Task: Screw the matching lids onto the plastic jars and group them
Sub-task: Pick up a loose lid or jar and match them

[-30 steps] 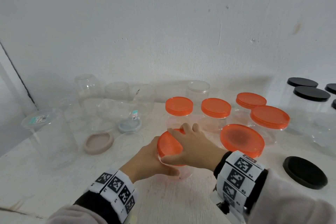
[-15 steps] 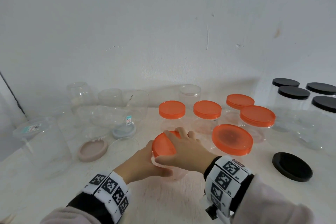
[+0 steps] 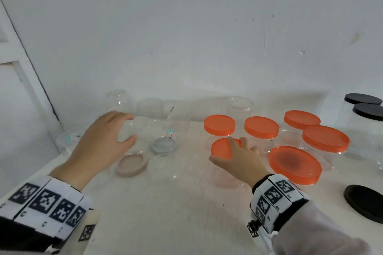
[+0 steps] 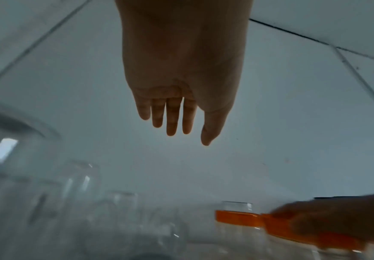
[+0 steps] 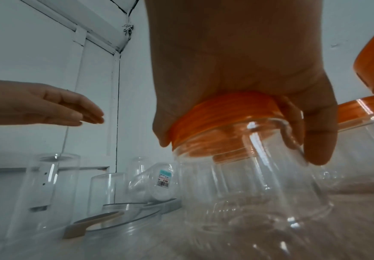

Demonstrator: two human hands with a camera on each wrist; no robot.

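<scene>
While the right hand [image 3: 238, 159] is kept curled over the small orange lid [image 3: 222, 148], with thumb and fingers wrapped round its rim as the right wrist view shows, the clear jar [image 5: 248, 184] beneath that lid is held upright on the table [image 3: 176, 213], its long axis vertical and directly under the palm. Just beyond the grip stand two other orange-lidded jars [image 3: 219, 125], and to its right a larger orange lid [image 3: 294, 163] is seen, so the group to be joined lies within a short push forward. The left hand [image 3: 103, 143] is empty, its fingers loosely spread and touching nothing, and it hangs well to the left of the grip, above the beige lid [image 3: 131, 164] and the unlidded clear jars [image 3: 149, 107]; for those it is the nearer hand. Compared with a second ago, the left hand has been taken off the jar's side and carried leftward, while the right hand's hold on the lid is unchanged.
</scene>
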